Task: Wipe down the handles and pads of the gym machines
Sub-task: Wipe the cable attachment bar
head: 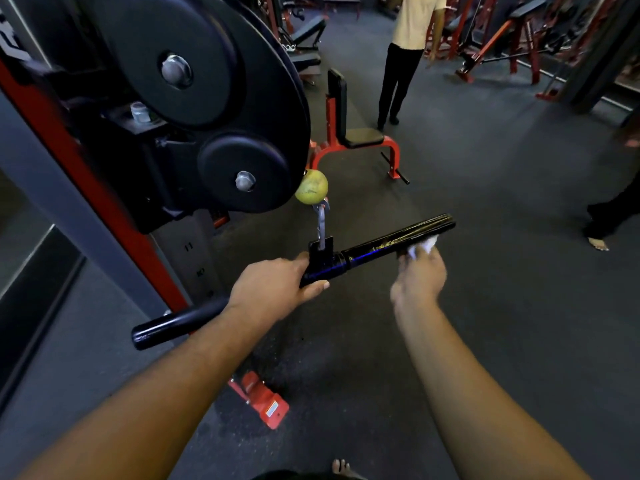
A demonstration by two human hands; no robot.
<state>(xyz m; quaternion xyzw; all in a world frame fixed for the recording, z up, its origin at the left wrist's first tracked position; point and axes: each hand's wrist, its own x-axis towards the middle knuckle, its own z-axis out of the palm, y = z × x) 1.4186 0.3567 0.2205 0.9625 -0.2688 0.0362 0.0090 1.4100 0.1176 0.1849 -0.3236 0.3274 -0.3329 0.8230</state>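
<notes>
Black steel everywhere: big pulley [194,84] on the cable machine fills top left, red frame [104,209] running down beside it. Behind, a red bench [349,140] w/ dark pads, and a person [408,53] standing well back on the rubber floor [485,168].

Now the action, centre frame. Bar [377,249] hangs off a clip [322,223] under the yellow ball [311,191], running roughly level, right end a bit higher. Left hand [273,289] is wrapped round the bar just left of the bracket, thumb underneath, steadying it. Right hand [420,275] is bunched round a white cloth [424,247], pressing it against the underside of the right grip near the end cap.

Handling, my read: bar's rigid and glossy, prob. slick where bare, and since it dangles from one central clip it'll swing & spin if rubbed w/o a brace. So hold near the middle, as the left does, and work the cloth outward. Cloth is soft, light, crumples easily; keep it balled in the palm. Left grip [173,323] looks not yet reached by the cloth.
</notes>
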